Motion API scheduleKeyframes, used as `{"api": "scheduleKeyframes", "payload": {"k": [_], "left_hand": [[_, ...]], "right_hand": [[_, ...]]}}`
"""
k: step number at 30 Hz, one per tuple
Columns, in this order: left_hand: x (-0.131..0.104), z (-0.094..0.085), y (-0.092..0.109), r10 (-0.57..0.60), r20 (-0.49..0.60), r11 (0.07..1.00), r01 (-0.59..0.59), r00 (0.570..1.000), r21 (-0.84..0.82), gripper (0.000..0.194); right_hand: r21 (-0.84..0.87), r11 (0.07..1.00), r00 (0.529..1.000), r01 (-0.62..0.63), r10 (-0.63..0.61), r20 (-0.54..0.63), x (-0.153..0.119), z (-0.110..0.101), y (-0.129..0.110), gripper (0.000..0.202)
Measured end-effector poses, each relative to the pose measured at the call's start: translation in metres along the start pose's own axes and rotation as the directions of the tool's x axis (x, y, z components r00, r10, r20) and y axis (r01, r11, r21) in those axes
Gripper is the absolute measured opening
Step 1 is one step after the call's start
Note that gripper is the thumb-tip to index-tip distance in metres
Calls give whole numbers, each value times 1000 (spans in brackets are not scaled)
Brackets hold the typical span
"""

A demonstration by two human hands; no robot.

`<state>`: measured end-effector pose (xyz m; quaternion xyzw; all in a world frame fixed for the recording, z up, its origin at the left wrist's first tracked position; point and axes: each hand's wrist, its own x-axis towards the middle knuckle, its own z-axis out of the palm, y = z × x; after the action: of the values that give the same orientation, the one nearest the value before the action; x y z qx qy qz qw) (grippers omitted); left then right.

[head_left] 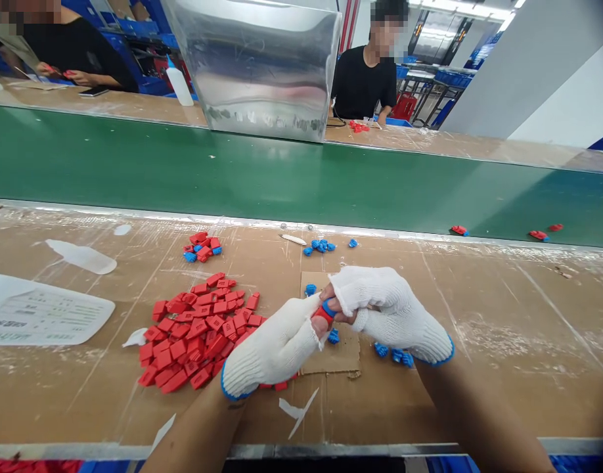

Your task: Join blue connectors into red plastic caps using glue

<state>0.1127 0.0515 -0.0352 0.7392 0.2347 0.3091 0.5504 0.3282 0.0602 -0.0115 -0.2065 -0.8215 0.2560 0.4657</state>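
Observation:
My left hand (282, 345), in a white glove with bare fingertips, is closed on a small red plastic piece (323, 317). Pressed against that piece is a blue plastic part (328, 307), pinched by the bare fingertips of my right hand (387, 312), gloved the same way. Both hands meet above a square of cardboard (341, 358). A heap of red plastic pieces (198, 335) lies left of my left hand and partly behind it. Loose blue parts (397, 355) sit just below my right hand, and another blue part (334, 336) rests on the cardboard.
A green conveyor belt (148, 171) crosses beyond the table, carrying red-and-blue pieces (460, 230) at right. A small mixed pile (203, 246), a white pen-like tool (293, 239) and more blue parts (322, 246) lie near its edge. Two people sit across, near a large clear-walled box (262, 72).

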Motion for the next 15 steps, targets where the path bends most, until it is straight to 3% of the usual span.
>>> {"api": "scheduleKeyframes", "payload": {"k": [3,8,12,15], "left_hand": [[2,2,4,47,80,986,-59,996,155,40],[2,13,-3,6,162,879,-83,987,469,21],[-1,26,-15,265,58,721,-238,963,650,18],[-3,32,-18,344,7,698,-261,939,667,17]], "right_hand": [[115,990,995,-77,70,66,-4,-7,-1,22],[297,908,934,-295,339,-109,-4,11,-11,72],[391,838,922,-380,376,90,-3,32,-19,76],[316,821,880,-476,446,166,-6,34,-22,78]]}}
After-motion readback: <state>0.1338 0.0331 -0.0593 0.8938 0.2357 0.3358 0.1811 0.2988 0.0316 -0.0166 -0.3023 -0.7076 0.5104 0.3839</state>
